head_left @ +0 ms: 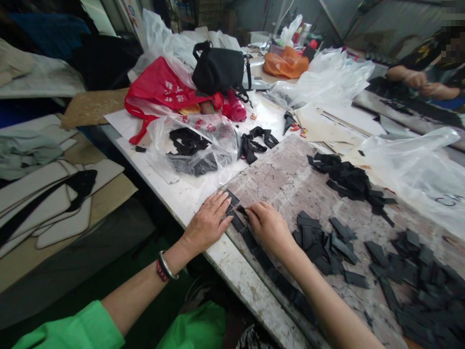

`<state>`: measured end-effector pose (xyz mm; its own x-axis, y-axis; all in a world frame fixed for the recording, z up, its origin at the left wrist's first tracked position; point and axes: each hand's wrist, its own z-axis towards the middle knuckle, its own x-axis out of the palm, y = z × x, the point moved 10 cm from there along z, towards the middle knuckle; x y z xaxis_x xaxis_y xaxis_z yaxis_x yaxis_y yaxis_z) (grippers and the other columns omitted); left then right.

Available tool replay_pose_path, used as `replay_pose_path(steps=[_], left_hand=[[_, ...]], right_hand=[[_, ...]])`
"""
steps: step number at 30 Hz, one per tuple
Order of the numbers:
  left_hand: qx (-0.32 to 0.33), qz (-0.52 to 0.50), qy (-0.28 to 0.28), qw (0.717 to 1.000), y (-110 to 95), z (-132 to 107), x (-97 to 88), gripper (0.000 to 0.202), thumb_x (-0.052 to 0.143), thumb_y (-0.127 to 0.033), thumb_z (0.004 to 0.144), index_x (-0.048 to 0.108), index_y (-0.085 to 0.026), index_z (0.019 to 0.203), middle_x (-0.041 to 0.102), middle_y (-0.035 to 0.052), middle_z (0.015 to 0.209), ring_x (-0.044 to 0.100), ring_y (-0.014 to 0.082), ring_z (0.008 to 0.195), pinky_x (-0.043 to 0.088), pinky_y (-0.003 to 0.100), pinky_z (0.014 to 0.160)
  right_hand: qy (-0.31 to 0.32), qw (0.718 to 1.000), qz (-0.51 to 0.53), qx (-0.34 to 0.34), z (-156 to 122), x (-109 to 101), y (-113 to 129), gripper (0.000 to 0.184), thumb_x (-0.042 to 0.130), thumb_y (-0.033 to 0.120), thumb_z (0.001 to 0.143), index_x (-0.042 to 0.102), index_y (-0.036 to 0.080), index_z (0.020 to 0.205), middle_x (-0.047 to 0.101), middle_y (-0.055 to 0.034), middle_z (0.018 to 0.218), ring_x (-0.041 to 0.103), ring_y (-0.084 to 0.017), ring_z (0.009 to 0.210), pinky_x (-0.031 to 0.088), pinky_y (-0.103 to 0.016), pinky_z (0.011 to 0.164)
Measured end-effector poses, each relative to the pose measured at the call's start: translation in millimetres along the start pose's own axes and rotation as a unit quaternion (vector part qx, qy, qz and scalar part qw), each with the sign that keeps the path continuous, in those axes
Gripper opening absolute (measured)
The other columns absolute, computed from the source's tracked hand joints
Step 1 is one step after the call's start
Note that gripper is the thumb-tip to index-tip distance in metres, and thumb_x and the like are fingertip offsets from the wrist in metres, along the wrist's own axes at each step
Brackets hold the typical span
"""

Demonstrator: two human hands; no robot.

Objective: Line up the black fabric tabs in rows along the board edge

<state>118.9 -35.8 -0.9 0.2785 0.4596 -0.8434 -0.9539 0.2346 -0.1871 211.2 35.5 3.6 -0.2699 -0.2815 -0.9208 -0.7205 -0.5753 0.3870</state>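
My left hand (209,223) lies flat with fingers stretched out, pressing on the far end of a row of black rectangular pieces (261,257) lined up along the near edge of a worn grey board (286,179). My right hand (267,225) is closed in a pinch on one small black piece (242,211) right beside the left fingertips. Loose black pieces (323,242) lie scattered to the right of that hand.
More black pieces are piled further right (417,286) and at the back (348,179). Clear plastic bags (196,145), a red bag (160,89) and a black bag (218,68) crowd the white table (174,189). Another person's arms (417,82) rest at the far right. White cut panels (54,203) are stacked at left.
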Motion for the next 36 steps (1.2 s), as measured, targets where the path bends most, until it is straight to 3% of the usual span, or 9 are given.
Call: replay_pose_path(steps=[3,6,10,16,23,26,31,36], left_hand=[[0.0,0.001,0.002,1.0,0,0,1.1,0.042,0.049,-0.027,0.091,0.049,-0.003,0.125,0.052,0.0193,0.132,0.044,0.0293,0.128,0.042,0.048,0.105],[0.001,0.001,-0.001,1.0,0,-1,1.1,0.042,0.049,-0.027,0.091,0.049,-0.003,0.125,0.052,0.0196,0.131,0.045,0.0292,0.127,0.043,0.048,0.105],[-0.002,-0.001,-0.004,1.0,1,-1,0.5,0.042,0.048,-0.027,0.091,0.048,-0.004,0.126,0.052,0.0193,0.132,0.044,0.0286,0.128,0.042,0.048,0.105],[0.003,-0.012,-0.006,1.0,2,-1,0.7,0.042,0.048,-0.027,0.091,0.046,-0.007,0.128,0.052,0.0191,0.131,0.043,0.028,0.129,0.042,0.048,0.105],[0.023,-0.029,-0.013,0.999,2,-2,-0.1,0.047,0.05,-0.025,0.09,0.04,-0.012,0.134,0.051,0.0195,0.132,0.044,0.0296,0.128,0.041,0.05,0.104],[0.029,-0.033,-0.02,0.999,2,-2,-1.1,0.049,0.05,-0.025,0.09,0.038,-0.014,0.136,0.051,0.0193,0.132,0.045,0.0302,0.127,0.042,0.051,0.103],[0.026,-0.029,-0.023,0.999,2,-2,-1.4,0.048,0.05,-0.026,0.09,0.039,-0.014,0.136,0.052,0.0188,0.131,0.046,0.0299,0.126,0.042,0.05,0.103],[0.016,-0.013,-0.016,1.0,2,-2,0.5,0.044,0.048,-0.026,0.091,0.044,-0.01,0.131,0.052,0.0199,0.13,0.046,0.0289,0.126,0.042,0.049,0.104]], right_hand=[[0.029,0.995,0.084,0.036,7,4,-7,0.017,0.049,0.019,0.09,0.065,0.018,0.085,0.067,-0.004,0.083,0.06,-0.015,0.078,0.04,-0.023,0.07],[0.042,0.993,0.095,0.064,13,6,-10,0.016,0.05,0.019,0.089,0.065,0.017,0.081,0.067,-0.0034,0.076,0.06,-0.014,0.072,0.039,-0.023,0.066],[0.047,0.996,0.019,0.076,13,6,-8,0.012,0.052,0.022,0.089,0.062,0.017,0.086,0.068,-0.0051,0.081,0.06,-0.016,0.075,0.038,-0.024,0.066],[0.038,0.99,-0.125,0.051,8,3,6,0.02,0.04,0.025,0.095,0.059,0.017,0.095,0.065,-0.0092,0.095,0.061,-0.02,0.088,0.043,-0.027,0.071],[0.002,0.986,-0.167,0.007,2,0,21,0.022,0.036,0.017,0.094,0.058,0.019,0.098,0.063,-0.0084,0.096,0.06,-0.021,0.091,0.046,-0.027,0.065],[-0.002,0.985,-0.169,0.031,-15,-18,1,0.019,0.039,0.023,0.095,0.058,0.02,0.096,0.063,-0.0073,0.095,0.06,-0.02,0.088,0.046,-0.027,0.065],[-0.038,0.964,-0.221,0.141,-66,-60,-62,0.02,0.051,0.036,0.091,0.057,0.017,0.093,0.062,-0.0101,0.096,0.058,-0.023,0.094,0.044,-0.029,0.07],[-0.017,0.959,-0.211,0.19,-95,-55,-98,0.014,0.054,0.031,0.09,0.054,0.018,0.095,0.064,-0.0071,0.092,0.061,-0.022,0.089,0.042,-0.028,0.067]])
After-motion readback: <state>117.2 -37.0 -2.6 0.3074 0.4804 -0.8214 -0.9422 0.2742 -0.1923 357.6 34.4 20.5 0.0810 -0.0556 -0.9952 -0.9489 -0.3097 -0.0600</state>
